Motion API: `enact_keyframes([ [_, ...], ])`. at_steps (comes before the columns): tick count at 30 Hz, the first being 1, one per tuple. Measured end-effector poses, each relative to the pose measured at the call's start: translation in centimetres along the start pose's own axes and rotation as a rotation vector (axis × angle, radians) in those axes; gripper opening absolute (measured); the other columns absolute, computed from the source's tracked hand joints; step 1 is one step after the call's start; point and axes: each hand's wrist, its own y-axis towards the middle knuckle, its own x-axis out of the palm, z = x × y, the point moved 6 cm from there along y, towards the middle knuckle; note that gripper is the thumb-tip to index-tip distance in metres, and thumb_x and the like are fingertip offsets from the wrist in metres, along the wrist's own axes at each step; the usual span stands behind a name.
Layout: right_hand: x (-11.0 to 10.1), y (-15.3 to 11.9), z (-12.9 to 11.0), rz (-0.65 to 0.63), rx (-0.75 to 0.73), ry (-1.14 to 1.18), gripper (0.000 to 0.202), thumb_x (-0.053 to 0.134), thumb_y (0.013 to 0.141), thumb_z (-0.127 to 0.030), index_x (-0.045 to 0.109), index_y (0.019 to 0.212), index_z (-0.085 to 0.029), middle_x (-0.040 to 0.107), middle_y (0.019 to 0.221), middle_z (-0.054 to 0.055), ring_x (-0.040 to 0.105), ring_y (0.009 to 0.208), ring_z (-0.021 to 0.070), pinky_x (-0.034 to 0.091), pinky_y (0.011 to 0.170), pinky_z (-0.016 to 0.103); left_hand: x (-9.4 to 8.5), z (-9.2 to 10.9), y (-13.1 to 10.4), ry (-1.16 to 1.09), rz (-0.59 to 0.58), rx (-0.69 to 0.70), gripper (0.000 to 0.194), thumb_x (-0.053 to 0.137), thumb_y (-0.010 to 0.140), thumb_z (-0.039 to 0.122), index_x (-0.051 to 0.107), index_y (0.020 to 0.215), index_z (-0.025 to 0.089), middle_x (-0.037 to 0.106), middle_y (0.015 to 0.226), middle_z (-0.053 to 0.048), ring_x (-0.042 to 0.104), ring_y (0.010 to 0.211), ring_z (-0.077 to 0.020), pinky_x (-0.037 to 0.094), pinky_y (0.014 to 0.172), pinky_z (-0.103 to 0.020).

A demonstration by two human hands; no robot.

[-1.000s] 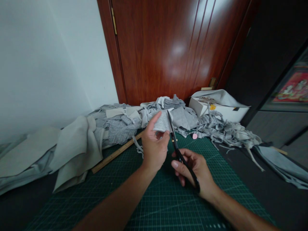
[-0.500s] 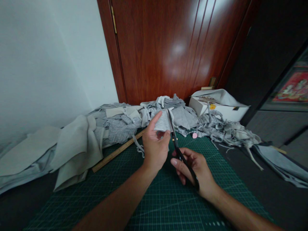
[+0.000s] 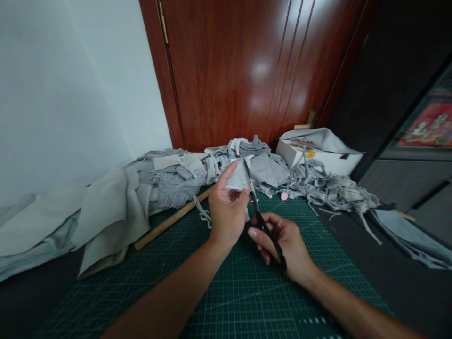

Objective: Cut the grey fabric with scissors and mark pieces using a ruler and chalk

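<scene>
My left hand (image 3: 228, 212) pinches a piece of light grey fabric (image 3: 237, 179), its index finger stretched along the cloth and the thumb near the lower edge. My right hand (image 3: 280, 240) grips black-handled scissors (image 3: 259, 214), fingers in the handles. The blades point away from me and lie along the right edge of the fabric, close to my left thumb. Both hands are above a green cutting mat (image 3: 247, 292) with grid lines. How far the blades are apart is hard to make out.
A wooden ruler (image 3: 169, 223) lies slantwise on the mat's left. Grey and cream fabric pieces (image 3: 180, 186) pile along the back, with larger cream sheets (image 3: 102, 207) at left. Thin cloth strips (image 3: 328, 190) heap at right, before a white box (image 3: 328, 160). A small pink piece (image 3: 284, 196) sits near them.
The right hand and scissors have shifted slightly left and up against the fabric. The left hand keeps its hold, and the whole view has moved a little.
</scene>
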Motion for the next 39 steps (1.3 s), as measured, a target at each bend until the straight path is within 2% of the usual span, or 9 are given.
enact_keyframes([
  [7, -0.1, 0.1, -0.1, 0.017, 0.021, 0.006, 0.053, 0.098, 0.061, -0.046, 0.065, 0.090, -0.016, 0.063, 0.052, -0.007, 0.049, 0.032, 0.0070, 0.036, 0.032, 0.016, -0.1, -0.4, 0.1, -0.003, 0.000, 0.026, 0.065, 0.072, 0.077, 0.011, 0.065, 0.140, 0.026, 0.077, 0.115, -0.004, 0.063, 0.070, -0.0113, 0.053, 0.063, -0.023],
  [12, -0.2, 0.3, -0.1, 0.006, 0.009, -0.009, 0.054, 0.097, 0.062, -0.049, 0.064, 0.089, -0.016, 0.059, 0.049, -0.009, 0.046, 0.031, 0.0059, 0.034, 0.032, 0.015, 0.1, -0.5, 0.1, -0.094, 0.004, -0.041, 0.066, 0.073, 0.076, 0.011, 0.065, 0.140, 0.026, 0.078, 0.094, -0.001, 0.062, 0.065, -0.0117, 0.050, 0.061, -0.023],
  [15, -0.1, 0.3, 0.0, 0.001, -0.006, -0.023, 0.055, 0.094, 0.066, -0.055, 0.064, 0.091, -0.017, 0.058, 0.049, -0.009, 0.045, 0.032, 0.0055, 0.033, 0.032, 0.016, 0.0, -0.5, 0.1, -0.167, 0.031, -0.073, 0.066, 0.077, 0.074, 0.011, 0.068, 0.137, 0.027, 0.080, 0.099, -0.002, 0.064, 0.065, -0.0118, 0.051, 0.063, -0.024],
  [20, -0.1, 0.2, 0.2, 0.013, -0.016, -0.041, 0.058, 0.089, 0.069, -0.063, 0.063, 0.092, -0.017, 0.056, 0.048, -0.010, 0.044, 0.032, 0.0058, 0.031, 0.032, 0.016, -0.6, -0.5, 0.7, -0.293, 0.136, -0.111, 0.031, 0.080, 0.082, 0.030, 0.080, 0.112, 0.021, 0.080, 0.098, -0.005, 0.069, 0.078, -0.0144, 0.054, 0.072, -0.026],
  [22, 0.0, 0.2, 0.3, 0.008, -0.016, -0.051, 0.057, 0.089, 0.069, -0.063, 0.063, 0.091, -0.017, 0.055, 0.047, -0.010, 0.043, 0.032, 0.0062, 0.030, 0.032, 0.017, -0.9, -0.7, 1.1, -0.361, 0.192, -0.150, 0.023, 0.081, 0.079, 0.025, 0.080, 0.101, 0.017, 0.079, 0.099, -0.007, 0.071, 0.083, -0.0153, 0.055, 0.075, -0.026],
  [27, 0.1, 0.1, 0.5, 0.003, 0.004, -0.054, 0.053, 0.092, 0.068, -0.054, 0.064, 0.092, -0.017, 0.057, 0.047, -0.009, 0.044, 0.033, 0.0066, 0.030, 0.032, 0.017, -1.3, -0.8, 1.7, -0.397, 0.249, -0.255, 0.043, 0.073, 0.065, 0.000, 0.075, 0.106, 0.016, 0.076, 0.087, -0.003, 0.069, 0.076, -0.0135, 0.054, 0.071, -0.025],
  [32, 0.2, 0.0, 0.4, 0.003, 0.023, -0.069, 0.049, 0.094, 0.066, -0.046, 0.065, 0.091, -0.016, 0.059, 0.049, -0.009, 0.046, 0.033, 0.0065, 0.031, 0.033, 0.016, -1.2, -0.7, 2.0, -0.426, 0.147, -0.289, 0.062, 0.061, 0.063, -0.006, 0.073, 0.119, 0.019, 0.077, 0.093, -0.004, 0.068, 0.078, -0.0143, 0.048, 0.067, -0.023],
  [35, 0.2, 0.0, 0.4, 0.008, 0.037, -0.076, 0.048, 0.095, 0.065, -0.046, 0.065, 0.090, -0.017, 0.059, 0.049, -0.009, 0.046, 0.033, 0.0064, 0.030, 0.032, 0.016, -1.0, -0.9, 2.1, -0.458, 0.100, -0.305, 0.064, 0.055, 0.059, -0.009, 0.075, 0.113, 0.019, 0.078, 0.096, -0.004, 0.070, 0.086, -0.0164, 0.047, 0.072, -0.024],
  [39, 0.1, -0.1, 0.6, 0.009, 0.022, -0.065, 0.047, 0.094, 0.067, -0.045, 0.065, 0.091, -0.017, 0.058, 0.048, -0.009, 0.046, 0.033, 0.0066, 0.031, 0.033, 0.016, -1.2, -1.5, 2.2, -0.454, 0.119, -0.348, 0.051, 0.057, 0.058, -0.006, 0.078, 0.100, 0.015, 0.074, 0.080, -0.003, 0.069, 0.080, -0.0163, 0.049, 0.081, -0.028],
])
